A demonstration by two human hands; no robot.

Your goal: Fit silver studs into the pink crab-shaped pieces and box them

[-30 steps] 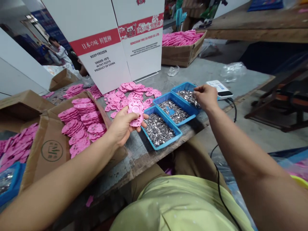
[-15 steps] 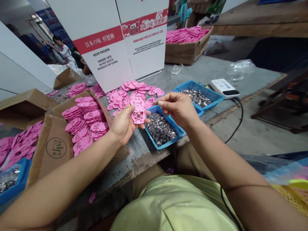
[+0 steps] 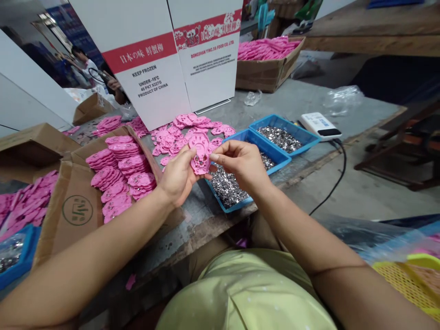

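I log: pink plate [image 3: 199, 145], long axis near-to-far, left hand [image 3: 178, 178] holding; right hand [image 3: 243, 167] pinched, contents unclear, at its right edge.

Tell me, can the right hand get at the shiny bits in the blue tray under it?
Probably yes: the right hand is over the tray, whose top is open, so the bits look free to grab. Its fingertips are up by the pink piece, so it would have to dip down.
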